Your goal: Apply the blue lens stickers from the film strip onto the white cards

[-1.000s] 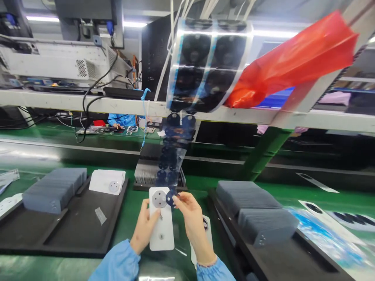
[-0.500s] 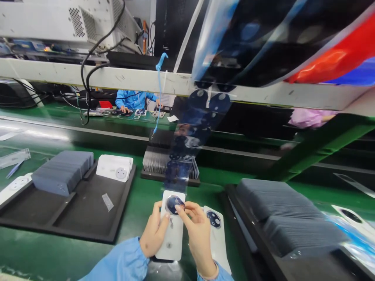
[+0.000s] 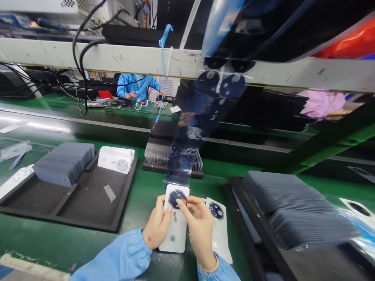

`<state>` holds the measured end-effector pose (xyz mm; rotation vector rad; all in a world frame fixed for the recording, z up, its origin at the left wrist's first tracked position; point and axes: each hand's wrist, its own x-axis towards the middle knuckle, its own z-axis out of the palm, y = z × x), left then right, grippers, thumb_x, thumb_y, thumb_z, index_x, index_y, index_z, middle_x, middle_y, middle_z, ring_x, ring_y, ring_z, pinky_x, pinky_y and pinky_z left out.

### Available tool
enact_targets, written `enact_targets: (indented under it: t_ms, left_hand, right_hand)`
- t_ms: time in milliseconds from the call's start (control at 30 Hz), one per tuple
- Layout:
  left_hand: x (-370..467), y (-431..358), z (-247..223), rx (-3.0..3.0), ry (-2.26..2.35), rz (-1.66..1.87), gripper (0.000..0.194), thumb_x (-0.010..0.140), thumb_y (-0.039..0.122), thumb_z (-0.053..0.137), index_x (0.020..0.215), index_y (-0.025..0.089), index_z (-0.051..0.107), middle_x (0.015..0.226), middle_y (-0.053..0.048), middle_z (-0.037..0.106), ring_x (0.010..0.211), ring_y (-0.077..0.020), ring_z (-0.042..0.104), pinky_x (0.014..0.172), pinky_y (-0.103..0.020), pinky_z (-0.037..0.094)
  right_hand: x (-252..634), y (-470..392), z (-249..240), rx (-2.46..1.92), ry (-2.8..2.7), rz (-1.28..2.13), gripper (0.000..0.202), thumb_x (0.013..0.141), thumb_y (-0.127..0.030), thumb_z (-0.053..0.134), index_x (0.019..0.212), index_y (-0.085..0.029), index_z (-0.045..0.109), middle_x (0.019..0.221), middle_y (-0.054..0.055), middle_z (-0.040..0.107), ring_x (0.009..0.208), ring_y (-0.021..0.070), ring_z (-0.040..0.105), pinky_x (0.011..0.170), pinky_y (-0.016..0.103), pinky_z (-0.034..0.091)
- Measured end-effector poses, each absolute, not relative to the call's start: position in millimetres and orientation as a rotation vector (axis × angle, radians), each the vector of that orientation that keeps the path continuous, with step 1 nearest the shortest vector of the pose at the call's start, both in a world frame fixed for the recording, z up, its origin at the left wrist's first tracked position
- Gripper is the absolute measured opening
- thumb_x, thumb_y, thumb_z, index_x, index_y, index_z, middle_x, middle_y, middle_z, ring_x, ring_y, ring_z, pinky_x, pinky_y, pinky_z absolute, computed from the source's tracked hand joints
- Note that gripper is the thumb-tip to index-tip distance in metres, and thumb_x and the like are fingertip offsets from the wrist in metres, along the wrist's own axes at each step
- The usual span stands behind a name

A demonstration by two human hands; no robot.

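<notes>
A white phone back panel (image 3: pixel 173 238) lies upright in front of me, a round dark blue film piece (image 3: pixel 175 197) over the camera circle at its top. My left hand (image 3: pixel 158 222) grips the panel's left edge, thumb on its face. My right hand (image 3: pixel 199 226) pinches the film piece at its right side, thumb and fingertips on it. Right of the panel lies a second white panel (image 3: pixel 221 234) with a dark camera circle. Just beyond the held panel hangs a clear strip of dark round films (image 3: pixel 180 168).
At left, a black divided tray (image 3: pixel 88 208) holds grey panels (image 3: pixel 66 162) and white panels (image 3: pixel 115 159). Another rack of panels (image 3: pixel 158 152) stands behind the strip. Stacked grey panels (image 3: pixel 293 195) fill a tray at right. A person in blue (image 3: pixel 137 88) sits beyond the shelf beam (image 3: pixel 117 58).
The view has shifted, so the shelf beam sits higher. The film piece now lies flatter over the camera circle, with my right fingers still on it.
</notes>
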<state>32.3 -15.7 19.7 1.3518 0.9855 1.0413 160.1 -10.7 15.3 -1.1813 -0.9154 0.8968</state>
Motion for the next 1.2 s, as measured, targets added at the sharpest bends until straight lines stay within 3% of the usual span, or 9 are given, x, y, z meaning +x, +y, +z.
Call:
enact_targets:
  t_ms: [367, 767, 1000, 1100, 1200]
  left_hand:
    - [32.2, -17.5, 19.5, 1.377, 1.021, 1.022, 0.032, 0.098, 0.043, 0.036, 0.118, 0.019, 0.04, 0.105, -0.009, 0.067, 0.075, -0.0165, 0.06, 0.068, -0.029, 0.046]
    - [32.6, -14.8, 17.9, 1.409, 1.062, 1.041, 0.033, 0.097, 0.042, 0.036, 0.12, 0.018, 0.041, 0.116, -0.012, 0.064, 0.091, -0.0206, 0.062, 0.081, -0.034, 0.049]
    - [25.8, -10.3, 7.5, 1.417, 1.224, 1.006, 0.048, 0.092, 0.055, 0.039, 0.123, 0.018, 0.041, 0.117, -0.013, 0.062, 0.109, -0.0272, 0.059, 0.086, -0.037, 0.049]
    - [25.2, -6.4, 4.7, 1.389, 1.316, 1.053, 0.056, 0.085, 0.067, 0.044, 0.113, 0.019, 0.048, 0.104, -0.01, 0.066, 0.1, -0.0289, 0.062, 0.079, -0.036, 0.05]
    - [27.1, -5.9, 8.3, 1.339, 1.467, 1.137, 0.055, 0.078, 0.074, 0.046, 0.095, 0.023, 0.052, 0.077, -0.002, 0.065, 0.073, -0.0247, 0.063, 0.064, -0.032, 0.048]
  right_hand:
    - [158.5, -12.5, 16.5, -1.204, -0.897, 0.884, 0.025, 0.07, -0.031, 0.082, 0.085, -0.02, 0.065, 0.084, 0.001, 0.066, 0.071, 0.0148, 0.064, 0.068, 0.026, 0.054]
    - [155.9, -10.6, 16.6, -1.227, -0.888, 0.926, 0.027, 0.072, -0.034, 0.079, 0.088, -0.02, 0.063, 0.086, 0.002, 0.067, 0.066, 0.0141, 0.063, 0.065, 0.026, 0.053]
    - [144.5, -8.2, 23.5, -1.249, -0.929, 0.857, 0.018, 0.074, -0.027, 0.074, 0.086, -0.019, 0.063, 0.08, 0.002, 0.068, 0.062, 0.0145, 0.063, 0.063, 0.026, 0.052]
    - [138.4, -7.3, 25.3, -1.269, -0.981, 0.75, 0.015, 0.073, -0.022, 0.072, 0.085, -0.019, 0.063, 0.08, 0.001, 0.068, 0.065, 0.0155, 0.063, 0.068, 0.027, 0.053]
    - [134.1, -7.2, 26.1, -1.258, -1.039, 0.626, 0.018, 0.067, -0.016, 0.073, 0.081, -0.021, 0.064, 0.078, 0.0, 0.067, 0.07, 0.0171, 0.063, 0.069, 0.027, 0.053]
